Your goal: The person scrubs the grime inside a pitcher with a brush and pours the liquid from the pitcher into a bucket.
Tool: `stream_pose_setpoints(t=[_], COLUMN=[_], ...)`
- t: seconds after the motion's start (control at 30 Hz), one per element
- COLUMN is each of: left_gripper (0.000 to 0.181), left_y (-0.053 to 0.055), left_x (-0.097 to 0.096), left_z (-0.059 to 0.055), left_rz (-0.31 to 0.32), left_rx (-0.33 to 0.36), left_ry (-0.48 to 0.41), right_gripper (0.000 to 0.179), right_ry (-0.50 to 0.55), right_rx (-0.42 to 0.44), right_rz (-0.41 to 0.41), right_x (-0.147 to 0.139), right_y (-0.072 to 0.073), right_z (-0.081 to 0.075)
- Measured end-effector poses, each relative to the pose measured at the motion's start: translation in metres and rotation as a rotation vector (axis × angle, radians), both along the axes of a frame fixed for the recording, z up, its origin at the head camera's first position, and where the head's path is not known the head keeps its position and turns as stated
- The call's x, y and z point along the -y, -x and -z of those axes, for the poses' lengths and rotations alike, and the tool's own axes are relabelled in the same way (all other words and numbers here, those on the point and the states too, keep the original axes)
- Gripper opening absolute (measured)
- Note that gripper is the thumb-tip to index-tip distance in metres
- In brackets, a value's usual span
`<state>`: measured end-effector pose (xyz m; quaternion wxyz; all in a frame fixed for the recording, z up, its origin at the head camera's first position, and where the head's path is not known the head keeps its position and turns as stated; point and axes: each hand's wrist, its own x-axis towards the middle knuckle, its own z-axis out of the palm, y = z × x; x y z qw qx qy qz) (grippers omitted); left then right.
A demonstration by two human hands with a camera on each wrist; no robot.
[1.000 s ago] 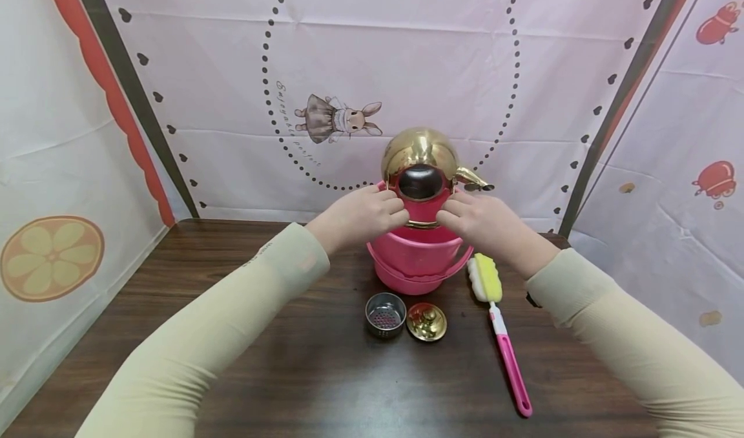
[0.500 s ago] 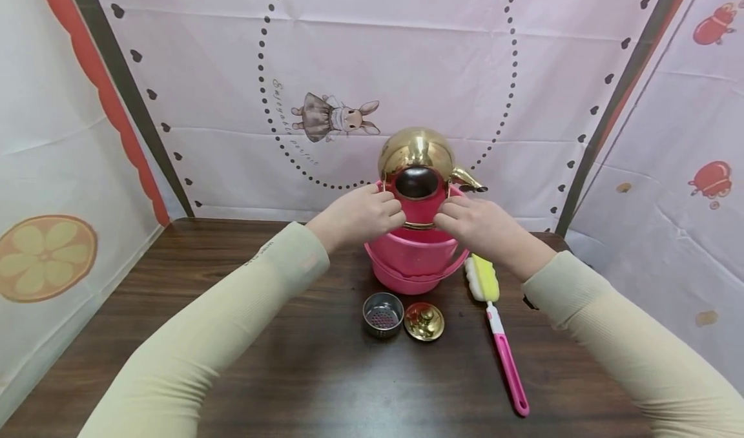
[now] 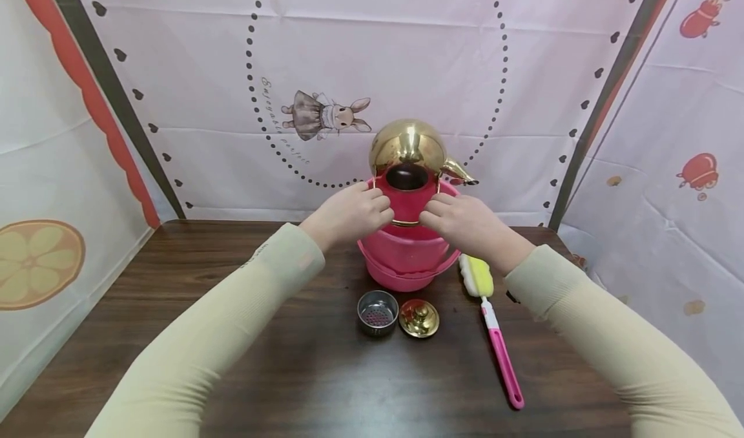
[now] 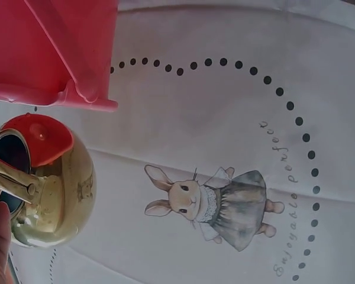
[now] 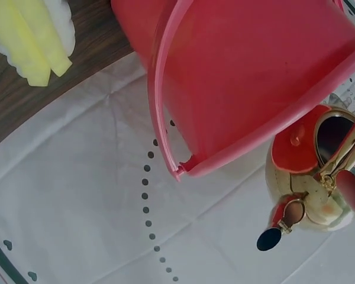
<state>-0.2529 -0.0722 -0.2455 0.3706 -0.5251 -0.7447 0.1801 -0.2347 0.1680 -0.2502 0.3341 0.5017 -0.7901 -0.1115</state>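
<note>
A shiny gold teapot (image 3: 409, 142) is held over the back of a pink bucket (image 3: 401, 257), tilted so its dark, uncovered opening faces me. Its spout (image 3: 459, 170) points right. Both hands grip the teapot's handle, the left hand (image 3: 351, 213) at its left side and the right hand (image 3: 465, 225) at its right. In the right wrist view, a thumb (image 5: 352, 190) lies by the handle (image 5: 345, 148). Red shows on the teapot's side, apparently the bucket's reflection. A gold lid (image 3: 419, 319) and a metal strainer cup (image 3: 378, 316) rest on the table before the bucket.
A sponge brush (image 3: 479, 276) with a yellow and white head and a pink handle lies to the bucket's right. The dark wooden table (image 3: 279, 360) ends at printed cloth walls (image 3: 197, 57) behind and at both sides.
The teapot has risen slightly and tipped further, so its opening looks flatter. Both hands keep their grip on the handle. The whole head view has shifted a little.
</note>
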Motion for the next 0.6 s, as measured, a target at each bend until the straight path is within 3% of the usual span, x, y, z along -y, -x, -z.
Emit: stream_pose_setpoints(t=[0.27, 0.6], left_gripper=[0.008, 0.013], left_y=[0.003, 0.009], left_x=[-0.001, -0.004], left_z=[0.001, 0.008], left_rz=[-0.062, -0.064], left_rx=[0.011, -0.018], left_ry=[0.000, -0.044], right_gripper=[0.020, 0.016], right_ry=[-0.025, -0.066], right_rx=[-0.063, -0.070], right_rz=[0.018, 0.082], right_x=[0.005, 0.011], right_y=[0.006, 0.009], right_z=[0.002, 0.005])
